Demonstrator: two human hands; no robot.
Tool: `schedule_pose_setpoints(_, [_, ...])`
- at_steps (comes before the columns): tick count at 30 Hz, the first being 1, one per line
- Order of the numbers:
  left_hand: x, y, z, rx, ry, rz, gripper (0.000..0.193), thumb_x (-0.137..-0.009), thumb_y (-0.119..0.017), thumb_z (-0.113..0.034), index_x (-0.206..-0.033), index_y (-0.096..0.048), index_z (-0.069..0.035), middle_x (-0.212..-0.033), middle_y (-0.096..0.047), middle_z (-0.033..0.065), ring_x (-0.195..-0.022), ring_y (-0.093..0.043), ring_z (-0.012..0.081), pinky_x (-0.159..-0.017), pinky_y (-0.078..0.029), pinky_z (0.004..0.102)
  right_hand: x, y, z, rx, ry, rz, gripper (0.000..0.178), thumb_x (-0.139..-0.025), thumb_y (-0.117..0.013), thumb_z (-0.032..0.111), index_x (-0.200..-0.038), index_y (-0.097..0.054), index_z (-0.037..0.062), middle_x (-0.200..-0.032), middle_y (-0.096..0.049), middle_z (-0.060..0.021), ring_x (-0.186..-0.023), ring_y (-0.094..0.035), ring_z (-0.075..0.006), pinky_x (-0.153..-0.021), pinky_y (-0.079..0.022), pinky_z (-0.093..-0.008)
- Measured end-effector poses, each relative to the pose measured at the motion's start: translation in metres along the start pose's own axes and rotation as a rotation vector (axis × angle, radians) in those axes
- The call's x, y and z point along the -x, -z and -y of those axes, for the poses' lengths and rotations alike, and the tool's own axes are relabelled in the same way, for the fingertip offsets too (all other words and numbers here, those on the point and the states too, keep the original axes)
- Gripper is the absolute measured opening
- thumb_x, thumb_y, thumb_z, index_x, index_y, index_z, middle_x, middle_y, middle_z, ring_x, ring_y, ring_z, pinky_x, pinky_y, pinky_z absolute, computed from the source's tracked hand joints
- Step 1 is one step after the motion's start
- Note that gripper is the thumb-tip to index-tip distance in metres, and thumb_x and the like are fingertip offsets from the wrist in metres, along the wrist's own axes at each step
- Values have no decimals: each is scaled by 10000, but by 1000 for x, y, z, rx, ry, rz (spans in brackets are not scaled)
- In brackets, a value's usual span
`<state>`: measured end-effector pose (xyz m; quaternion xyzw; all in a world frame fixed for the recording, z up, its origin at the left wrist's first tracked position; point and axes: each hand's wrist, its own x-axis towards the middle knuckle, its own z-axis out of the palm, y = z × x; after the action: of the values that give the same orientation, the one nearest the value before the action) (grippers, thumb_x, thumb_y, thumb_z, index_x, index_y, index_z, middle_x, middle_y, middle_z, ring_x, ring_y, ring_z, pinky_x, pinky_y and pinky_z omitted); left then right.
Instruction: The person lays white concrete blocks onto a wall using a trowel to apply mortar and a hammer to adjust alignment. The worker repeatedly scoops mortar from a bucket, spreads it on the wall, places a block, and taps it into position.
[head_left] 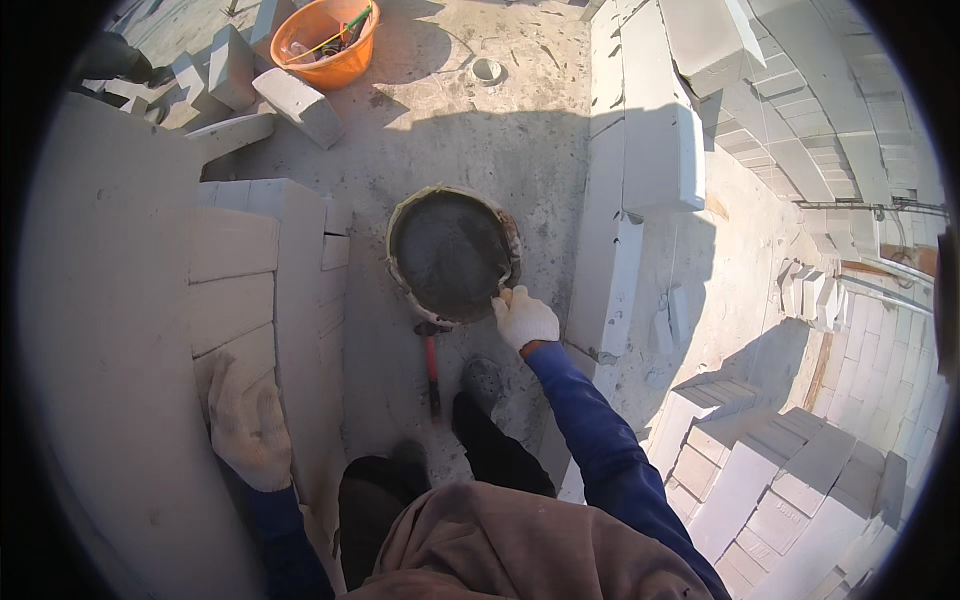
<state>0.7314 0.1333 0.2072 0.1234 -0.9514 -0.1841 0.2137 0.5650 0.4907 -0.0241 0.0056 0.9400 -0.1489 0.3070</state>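
A round bucket [455,320] filled with smooth dark grey mortar [450,250] stands on the floor in front of me. My right hand [526,318], in a white knit glove, is closed at the bucket's near right rim. My left hand [250,425], gloved the same way, rests against the pale block stack [235,300] on my left, its fingers stretched out and nothing visible in it. Between the bucket and my feet is a hammer [431,360] with a red and black handle, its head close to the bucket's near side.
An orange tub [345,62] holding tools stands at the far left, beside loose pale blocks [300,105]. A low block wall [605,270] runs along my right. Beyond it are stacked blocks [770,460]. A round pipe opening [487,70] shows in the floor ahead.
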Motion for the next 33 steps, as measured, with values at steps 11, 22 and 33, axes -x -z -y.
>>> schedule_pose_setpoints(11, [9, -37, 24, 87, -274, -378, 276, -981, -744, -93, -1245, -677, -50, -1310, -704, 155, -1279, -670, 374, -1058, -591, 480, 33, -23, -4, -1083, -223, 537, 546, -1033, -557, 659, -1110, -638, 125, -746, -576, 13, -566, -566, -140, -485, -469, -319])
schedule_pose_setpoints(22, [7, -49, 26, 189, -407, -526, 233, -981, -742, -59, -1209, -707, -29, -1270, -729, 146, -1237, -697, 342, -1034, -606, 453, 101, -59, -32, -1412, -76, 405, 501, -1076, -522, 607, -1224, -624, 139, -775, -603, -2, -532, -575, -124, -445, -484, -290])
schedule_pose_setpoints(33, [30, -90, 3, 747, 39, -564, 294, -1027, -704, -128, -1286, -685, 10, -1363, -685, 190, -1269, -672, 295, -1044, -583, 396, 147, -3, -115, -1433, -215, -242, 486, -1041, -562, 538, -1204, -653, 90, -792, -623, -40, -575, -601, -145, -486, -495, -329])
